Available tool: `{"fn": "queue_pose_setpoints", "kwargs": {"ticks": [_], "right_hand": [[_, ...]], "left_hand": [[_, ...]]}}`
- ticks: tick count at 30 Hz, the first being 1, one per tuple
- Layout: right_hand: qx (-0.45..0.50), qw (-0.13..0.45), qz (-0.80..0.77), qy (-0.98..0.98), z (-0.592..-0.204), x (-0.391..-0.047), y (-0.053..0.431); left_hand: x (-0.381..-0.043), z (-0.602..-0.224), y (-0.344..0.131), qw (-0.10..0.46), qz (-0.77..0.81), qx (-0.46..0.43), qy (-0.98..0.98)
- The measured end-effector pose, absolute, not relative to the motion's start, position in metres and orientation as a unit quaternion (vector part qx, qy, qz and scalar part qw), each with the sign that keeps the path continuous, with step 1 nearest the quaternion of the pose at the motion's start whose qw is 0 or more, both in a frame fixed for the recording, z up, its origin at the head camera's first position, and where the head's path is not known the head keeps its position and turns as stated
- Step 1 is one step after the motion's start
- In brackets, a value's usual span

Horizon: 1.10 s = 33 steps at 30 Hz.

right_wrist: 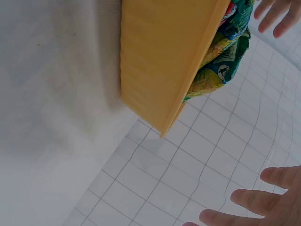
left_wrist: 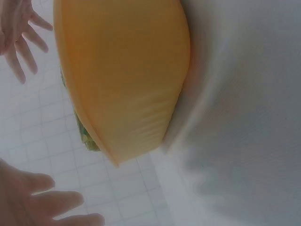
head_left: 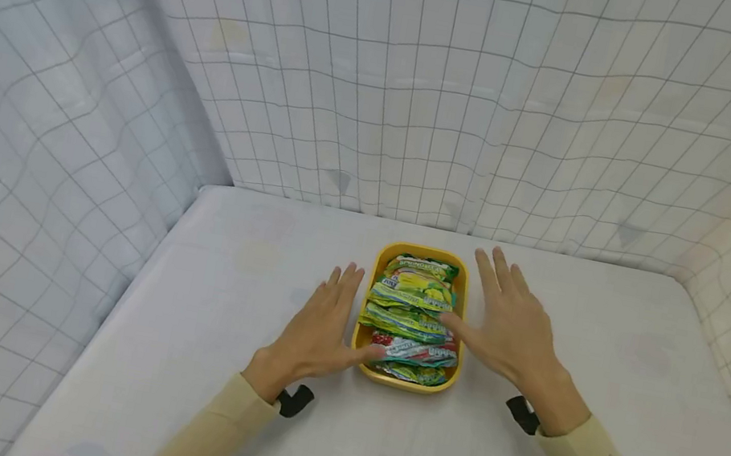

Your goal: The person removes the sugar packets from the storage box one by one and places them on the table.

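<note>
"Packets (head_left: 406,322) are lying crosswise in that yellow tub (head_left: 401,385), then?"

"Yes, shiny printed ones, mostly green and yellow with some red, overlapping in rows. I'm guessing the crosswise lie is making good use of the tub's long shape. Some are poking above the rim."

"And your hands?"

"My left hand (head_left: 317,334) is hovering by the tub's left wall, my right hand (head_left: 510,331) by its right. Fingers are extending straight and spread, gripping nothing. Both thumbs are hanging over the rim; whether either is touching a packet, I can't tell. Flanking it like this is, I'd judge, keeping both walls equally within reach."

"Where's the room?"

"The tub is sitting near the white table's (head_left: 211,315) far edge, about midway between its far corners, with the gridded backdrop (head_left: 430,109) rising behind. Space is looking tight there, wider toward the side edges and toward me."
</note>
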State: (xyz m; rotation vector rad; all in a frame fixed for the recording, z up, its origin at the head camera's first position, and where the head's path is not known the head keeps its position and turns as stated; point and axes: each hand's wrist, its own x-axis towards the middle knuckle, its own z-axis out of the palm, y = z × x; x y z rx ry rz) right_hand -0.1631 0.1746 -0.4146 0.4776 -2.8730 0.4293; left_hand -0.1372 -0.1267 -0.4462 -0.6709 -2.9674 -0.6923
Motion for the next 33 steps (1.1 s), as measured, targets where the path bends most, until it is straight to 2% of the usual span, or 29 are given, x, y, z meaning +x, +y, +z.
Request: {"fn": "queue_pose_setpoints", "kwargs": {"ticks": [14,25,33], "right_hand": [[0.165,0.036,0.216,-0.962,-0.412,-0.172,0.155],[0.174,0.035,0.272,-0.946,-0.417,-0.181,0.146],[0.158,-0.016,0.303,-0.940,-0.419,-0.186,0.140]], "left_hand": [[-0.130,-0.460,-0.119,-0.004,-0.266,-0.198,-0.944],[-0.125,-0.469,-0.114,-0.022,-0.354,-0.197,-0.914],[-0.125,-0.475,-0.110,-0.010,-0.404,-0.212,-0.890]]}}
